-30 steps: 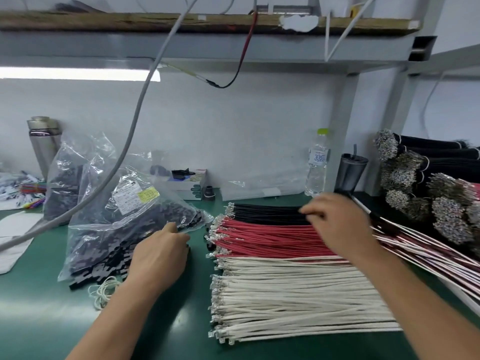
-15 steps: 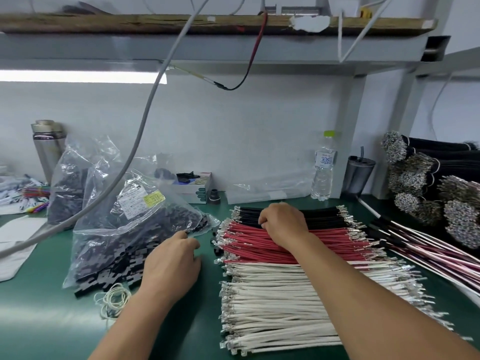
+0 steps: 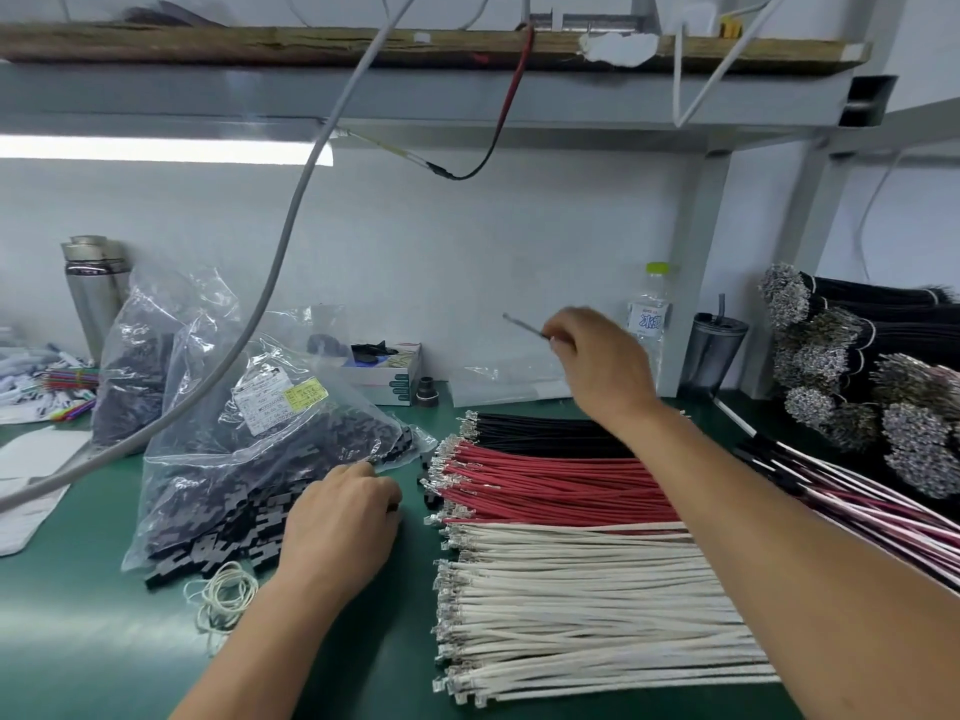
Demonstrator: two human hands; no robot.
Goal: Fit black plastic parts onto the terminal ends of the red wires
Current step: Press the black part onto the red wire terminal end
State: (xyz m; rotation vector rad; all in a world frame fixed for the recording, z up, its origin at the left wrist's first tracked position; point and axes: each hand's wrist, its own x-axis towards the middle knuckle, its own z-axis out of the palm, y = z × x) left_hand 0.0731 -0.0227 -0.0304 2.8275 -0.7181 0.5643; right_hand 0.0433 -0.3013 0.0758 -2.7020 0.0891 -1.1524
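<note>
Wire (image 3: 523, 325), pinched in the right hand (image 3: 597, 356), has been lifted above the red wires (image 3: 550, 478) below it, while black plastic parts (image 3: 270, 517) are fingered by the left hand (image 3: 340, 517), grip unclear, so fitting seems next.

white wires (image 3: 582, 605), black wires (image 3: 540, 433), water bottle (image 3: 649, 314), steel flask (image 3: 96, 288), rubber bands (image 3: 223, 595)

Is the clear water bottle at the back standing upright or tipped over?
Upright: the water bottle stands with its green cap on top.
</note>
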